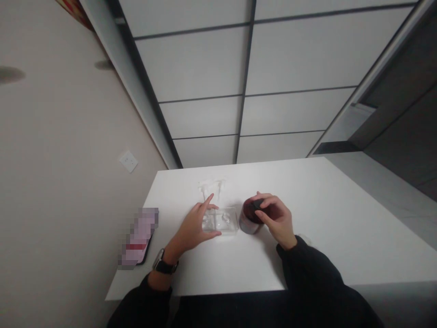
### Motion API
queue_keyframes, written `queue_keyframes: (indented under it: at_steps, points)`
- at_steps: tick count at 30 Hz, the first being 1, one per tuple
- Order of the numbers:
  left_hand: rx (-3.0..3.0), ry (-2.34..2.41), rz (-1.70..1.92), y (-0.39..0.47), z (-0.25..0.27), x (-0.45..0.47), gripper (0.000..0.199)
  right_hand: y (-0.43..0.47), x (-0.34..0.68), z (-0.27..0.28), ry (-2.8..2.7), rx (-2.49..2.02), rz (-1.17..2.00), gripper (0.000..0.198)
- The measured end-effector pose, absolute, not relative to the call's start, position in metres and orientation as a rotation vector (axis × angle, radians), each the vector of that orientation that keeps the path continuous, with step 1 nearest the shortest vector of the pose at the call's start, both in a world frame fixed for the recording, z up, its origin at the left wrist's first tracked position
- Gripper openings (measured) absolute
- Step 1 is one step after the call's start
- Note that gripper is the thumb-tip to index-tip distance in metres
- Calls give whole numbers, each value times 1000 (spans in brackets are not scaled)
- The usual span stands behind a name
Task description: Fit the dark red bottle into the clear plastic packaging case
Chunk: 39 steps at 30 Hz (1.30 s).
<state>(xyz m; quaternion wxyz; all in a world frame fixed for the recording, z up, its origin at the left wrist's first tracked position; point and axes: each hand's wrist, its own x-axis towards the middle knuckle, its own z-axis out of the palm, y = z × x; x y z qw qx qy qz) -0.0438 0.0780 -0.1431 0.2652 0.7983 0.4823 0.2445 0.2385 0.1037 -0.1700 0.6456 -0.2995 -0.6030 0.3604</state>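
Note:
A clear plastic box (229, 223) with round shapes in its top lies on the white table (235, 269). My left hand (195, 228) spans its left end, thumb along the near edge and fingers at the far edge, index finger raised. Close to the box's right side stands a jar (248, 224), dark red above and greyish below. Over the jar's mouth, my right hand (278, 217) pinches a small black object (256, 204); its exact kind is unclear. Whether that object touches the jar cannot be made out. Part of the jar is hidden behind my right fingers.
Behind the box lie some clear or white small pieces (212, 186), too faint to name. A phone (141, 237), its screen blurred out, rests near the table's left edge. A wall with a socket (129, 161) runs along the left. White panelled doors (205, 68) stand beyond the table.

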Motion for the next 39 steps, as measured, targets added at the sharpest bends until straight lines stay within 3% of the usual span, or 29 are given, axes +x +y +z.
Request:
queue_keyframes:
  at_steps: [13,18,22,39]
  points:
    - [2218,1278,693,84,-154,-52,115,103,246,-167,-1551,-776,783,27]
    - [2224,1276,691,84,-155,-52,113,104,241,-169,-1426,-682,786,16]
    - [2230,1278,706,84,-156,-51,113,107,240,-170,-1371,-697,788,34]
    - [2204,1267,723,84,-159,-46,118,110,238,-168,-1474,-642,922,27]
